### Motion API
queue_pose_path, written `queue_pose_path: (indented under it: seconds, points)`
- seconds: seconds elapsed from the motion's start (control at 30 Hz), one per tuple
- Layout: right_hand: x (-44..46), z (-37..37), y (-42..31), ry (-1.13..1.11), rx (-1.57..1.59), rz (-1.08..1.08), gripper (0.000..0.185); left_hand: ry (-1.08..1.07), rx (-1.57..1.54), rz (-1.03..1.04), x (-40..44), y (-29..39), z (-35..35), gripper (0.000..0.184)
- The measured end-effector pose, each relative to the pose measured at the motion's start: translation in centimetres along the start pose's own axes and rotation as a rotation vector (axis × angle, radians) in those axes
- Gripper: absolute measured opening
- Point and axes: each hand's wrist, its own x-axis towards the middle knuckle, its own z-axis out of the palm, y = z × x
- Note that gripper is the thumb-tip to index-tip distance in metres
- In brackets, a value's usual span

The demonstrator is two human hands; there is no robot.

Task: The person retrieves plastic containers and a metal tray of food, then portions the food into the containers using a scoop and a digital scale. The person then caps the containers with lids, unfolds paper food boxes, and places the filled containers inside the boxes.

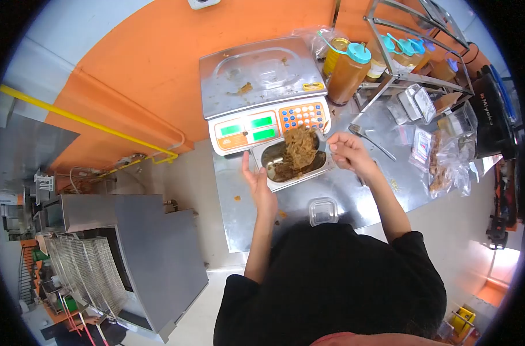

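A yellow pipe (pixel 49 106) crosses the orange wall (pixel 135 63) at left; a turquoise-lidded bottle (pixel 346 79) stands at the worktop's (pixel 245 222) far right.

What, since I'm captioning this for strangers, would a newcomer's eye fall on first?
Probably the clump of shredded brown food over the metal pan, between the person's left hand and right hand. Next, perhaps, the green displays on the scale just beyond the pan. Then the bright orange wall and, toward the picture's left, the yellow pipe.
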Motion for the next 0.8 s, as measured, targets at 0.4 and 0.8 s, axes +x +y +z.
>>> queue_pose_path:
  seconds: [0.4,0.8]
  points:
    - [9.9,1.0,-8.0,0.15,-0.152,-0.338,0.011,0.011,0.082,0.01,-0.8,-1.3,0.0,0.054]
    - [17.0,-1.9,-4.7,0.309,-1.485,-0.799,0.013,0.019,-0.241,-0.108,-0.8,-2.0,-0.5,0.056]
